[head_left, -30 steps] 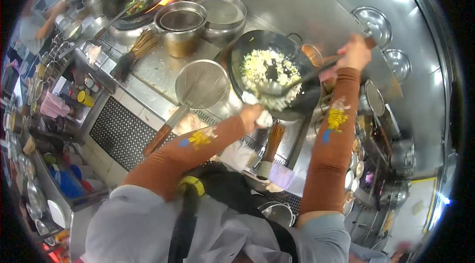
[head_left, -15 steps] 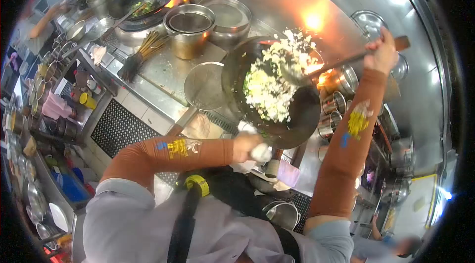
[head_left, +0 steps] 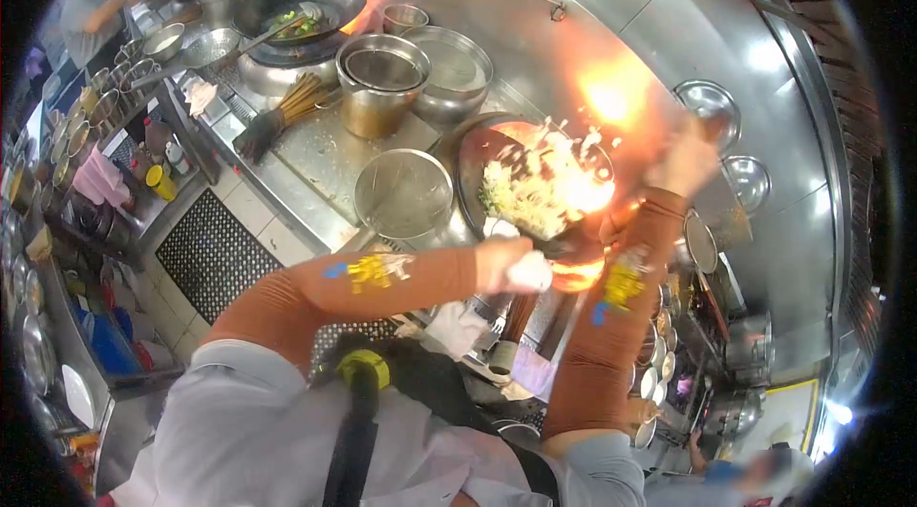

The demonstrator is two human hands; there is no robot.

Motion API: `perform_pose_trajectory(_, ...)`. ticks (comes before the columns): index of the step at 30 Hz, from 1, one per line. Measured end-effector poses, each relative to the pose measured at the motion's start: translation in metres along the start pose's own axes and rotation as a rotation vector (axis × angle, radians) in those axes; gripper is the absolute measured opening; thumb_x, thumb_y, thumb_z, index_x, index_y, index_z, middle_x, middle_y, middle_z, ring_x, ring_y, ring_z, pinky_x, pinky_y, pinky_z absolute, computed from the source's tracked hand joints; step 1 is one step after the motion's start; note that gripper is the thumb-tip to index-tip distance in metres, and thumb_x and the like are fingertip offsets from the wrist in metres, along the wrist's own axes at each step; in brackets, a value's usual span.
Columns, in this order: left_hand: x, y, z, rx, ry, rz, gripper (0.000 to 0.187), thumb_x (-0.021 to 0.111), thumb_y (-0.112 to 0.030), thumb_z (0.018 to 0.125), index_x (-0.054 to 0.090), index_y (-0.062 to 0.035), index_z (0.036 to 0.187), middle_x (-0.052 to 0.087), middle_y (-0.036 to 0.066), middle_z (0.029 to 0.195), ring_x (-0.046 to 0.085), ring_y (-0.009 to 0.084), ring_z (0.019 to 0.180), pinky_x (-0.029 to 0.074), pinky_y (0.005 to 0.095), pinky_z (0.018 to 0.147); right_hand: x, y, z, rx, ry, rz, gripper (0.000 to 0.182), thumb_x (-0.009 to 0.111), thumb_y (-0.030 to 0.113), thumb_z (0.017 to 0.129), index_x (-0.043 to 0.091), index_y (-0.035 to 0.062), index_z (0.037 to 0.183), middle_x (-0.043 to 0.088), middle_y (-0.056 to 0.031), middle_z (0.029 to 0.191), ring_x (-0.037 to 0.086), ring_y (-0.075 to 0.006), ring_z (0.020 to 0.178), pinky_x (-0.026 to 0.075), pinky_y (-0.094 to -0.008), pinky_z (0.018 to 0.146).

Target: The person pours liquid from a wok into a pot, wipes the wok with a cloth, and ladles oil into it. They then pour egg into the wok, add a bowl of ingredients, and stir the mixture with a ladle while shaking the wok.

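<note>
My left hand (head_left: 511,268) is closed around a white cloth at the near rim of a dark wok (head_left: 470,173). Pale chopped food (head_left: 535,184) is in the wok, with some pieces in the air above it. Flames show at the wok's right side and below it. My right hand (head_left: 686,158), blurred by motion, is raised to the right of the wok. In the earlier frame it gripped a ladle's handle; now the ladle is hard to make out against the fire.
A round strainer (head_left: 403,194) lies left of the wok. Behind it stand a metal pot (head_left: 373,111) and a wide lidded pot (head_left: 454,68). A bamboo brush (head_left: 277,120) and a second wok (head_left: 330,10) are farther left. Another person's arm (head_left: 113,6) is at the upper left.
The food has shifted and flames have grown around the wok. My right hand has moved left and down. My left hand has moved slightly right, and the wok sits lower in view.
</note>
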State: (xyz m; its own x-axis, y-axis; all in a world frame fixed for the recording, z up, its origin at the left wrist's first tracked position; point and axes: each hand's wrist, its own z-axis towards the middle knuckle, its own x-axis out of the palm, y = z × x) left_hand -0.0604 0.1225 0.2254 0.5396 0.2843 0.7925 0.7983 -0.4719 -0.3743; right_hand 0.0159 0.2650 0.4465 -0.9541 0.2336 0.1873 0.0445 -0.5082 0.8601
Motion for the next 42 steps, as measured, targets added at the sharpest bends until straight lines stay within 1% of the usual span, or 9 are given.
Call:
perform_pose_trajectory(3, -0.056, 0.048, 0.06, 0.049, 0.046, 0.06, 0.022, 0.046, -0.022, 0.097, 0.055, -0.0022, 0.094, 0.064, 0.013, 0.088, 0.066, 0.0292, 0.077, 0.058, 0.0432, 0.073, 0.015, -0.065, 0.011, -0.216, -0.064, -0.017, 0.009, 0.062, 0.009, 0.08, 0.054, 0.0069, 0.076, 0.048, 0.0002, 0.058, 0.043, -0.0103, 0.04, 0.037, -0.0262, 0.036)
perform_pose_trajectory(5, -0.107, 0.086, 0.11, 0.109, -0.147, 0.244, 0.018, 0.044, -0.01, 0.094, 0.055, 0.0031, 0.099, 0.064, 0.014, 0.09, 0.066, 0.0276, 0.076, 0.055, 0.0438, 0.063, 0.001, -0.049, 0.008, -0.013, -0.044, 0.016, 0.008, 0.062, 0.007, 0.079, 0.054, 0.0068, 0.077, 0.048, 0.0003, 0.058, 0.043, -0.0102, 0.041, 0.037, -0.0267, 0.036)
perform_pose_trajectory(10, -0.037, 0.034, 0.025, 0.217, -0.272, 0.196, 0.016, 0.05, -0.004, 0.087, 0.054, 0.0076, 0.097, 0.062, 0.017, 0.09, 0.065, 0.0302, 0.073, 0.055, 0.0456, 0.063, -0.008, -0.038, 0.033, 0.081, 0.179, 0.096, 0.01, 0.063, 0.004, 0.079, 0.054, 0.006, 0.078, 0.045, 0.0014, 0.056, 0.04, -0.0081, 0.042, 0.036, -0.0228, 0.036)
perform_pose_trajectory(11, -0.089, 0.045, 0.116, 0.207, 0.15, 0.032, 0.015, 0.052, -0.006, 0.087, 0.056, 0.0073, 0.093, 0.062, 0.016, 0.082, 0.065, 0.0307, 0.068, 0.055, 0.046, 0.061, -0.009, -0.036, 0.032, 0.088, 0.16, 0.068, 0.01, 0.064, 0.004, 0.08, 0.054, 0.0058, 0.078, 0.045, 0.0015, 0.056, 0.04, -0.008, 0.042, 0.036, -0.0226, 0.036)
perform_pose_trajectory(14, -0.044, 0.003, 0.102, 0.178, -0.183, 0.042, 0.016, 0.054, -0.008, 0.085, 0.06, 0.0062, 0.089, 0.065, 0.016, 0.079, 0.067, 0.0314, 0.067, 0.056, 0.0461, 0.059, -0.007, 0.023, 0.0, -0.181, -0.027, 0.164, 0.009, 0.065, 0.005, 0.08, 0.056, 0.006, 0.079, 0.053, -0.0005, 0.065, 0.044, -0.0094, 0.043, 0.037, -0.0253, 0.038)
perform_pose_trajectory(27, -0.057, -0.003, 0.114, -0.066, -0.145, 0.34, 0.028, 0.053, -0.032, 0.088, 0.061, -0.0085, 0.101, 0.067, 0.008, 0.09, 0.067, 0.0257, 0.084, 0.056, 0.0494, 0.07, 0.014, -0.106, 0.005, -0.077, 0.383, 0.22, 0.013, 0.067, 0.002, 0.078, 0.055, 0.005, 0.073, 0.051, 0.0002, 0.057, 0.043, -0.0078, 0.041, 0.037, -0.0238, 0.04)
perform_pose_trajectory(31, -0.061, 0.0, 0.124, -0.051, -0.152, 0.285, 0.022, 0.053, -0.027, 0.089, 0.06, -0.0091, 0.099, 0.067, 0.008, 0.089, 0.068, 0.0243, 0.08, 0.056, 0.0478, 0.067, 0.011, -0.047, 0.012, -0.12, 0.216, 0.139, 0.017, 0.068, 0.002, 0.077, 0.053, 0.0051, 0.073, 0.049, 0.0, 0.055, 0.045, -0.0095, 0.042, 0.039, -0.0233, 0.042)
perform_pose_trajectory(35, -0.06, 0.0, 0.131, -0.075, -0.196, 0.268, 0.018, 0.053, -0.024, 0.089, 0.061, -0.0097, 0.097, 0.067, 0.008, 0.087, 0.067, 0.0245, 0.078, 0.054, 0.0478, 0.069, -0.012, -0.133, 0.027, -0.063, 0.244, 0.206, 0.016, 0.067, 0.007, 0.08, 0.055, 0.0066, 0.07, 0.051, -0.0005, 0.055, 0.044, -0.0112, 0.041, 0.033, -0.0267, 0.038)
perform_pose_trajectory(42, -0.058, -0.001, 0.141, -0.046, -0.232, 0.212, 0.016, 0.055, -0.022, 0.088, 0.061, -0.0088, 0.094, 0.067, 0.009, 0.085, 0.067, 0.0256, 0.077, 0.054, 0.0483, 0.067, -0.076, -0.089, 0.085, -0.03, -0.329, 0.078, 0.015, 0.065, 0.011, 0.081, 0.055, 0.0038, 0.072, 0.049, -0.0035, 0.057, 0.046, -0.0133, 0.044, 0.041, -0.0313, 0.039)
